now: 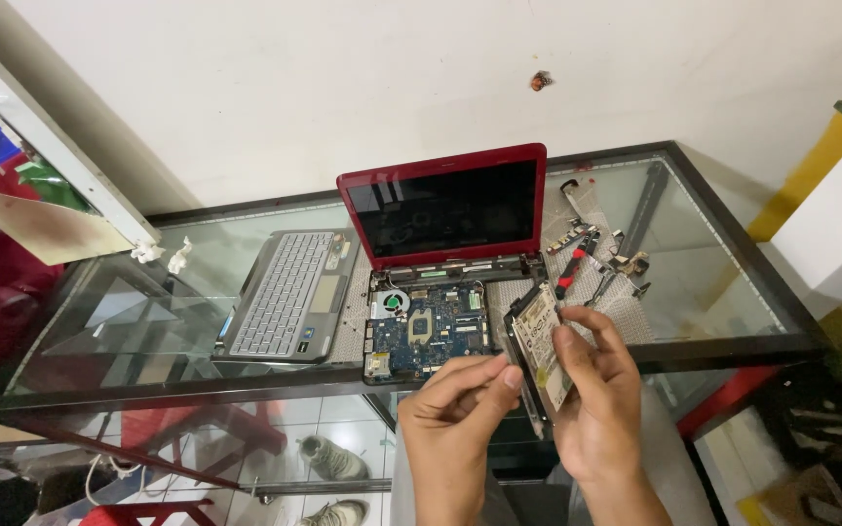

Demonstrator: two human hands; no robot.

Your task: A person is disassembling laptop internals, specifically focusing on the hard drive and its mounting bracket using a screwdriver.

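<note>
Lower centre: your right hand [601,390] grips the flat rectangular silver hard drive [541,343], long axis near-vertical; your left hand [460,409] pinches its lower edge.

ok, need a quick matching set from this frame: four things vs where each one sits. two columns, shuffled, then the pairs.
Things:
1. hard drive
2. keyboard panel
3. red-handled screwdriver
4. motherboard

Places:
A. on the glass, left of the opened laptop
B. held in the right hand, left hand fingers at its edge
C. exposed in the laptop base, below the red-framed screen
D. on the glass table, right of the laptop

Pairs: 1-B, 2-A, 3-D, 4-C
</note>
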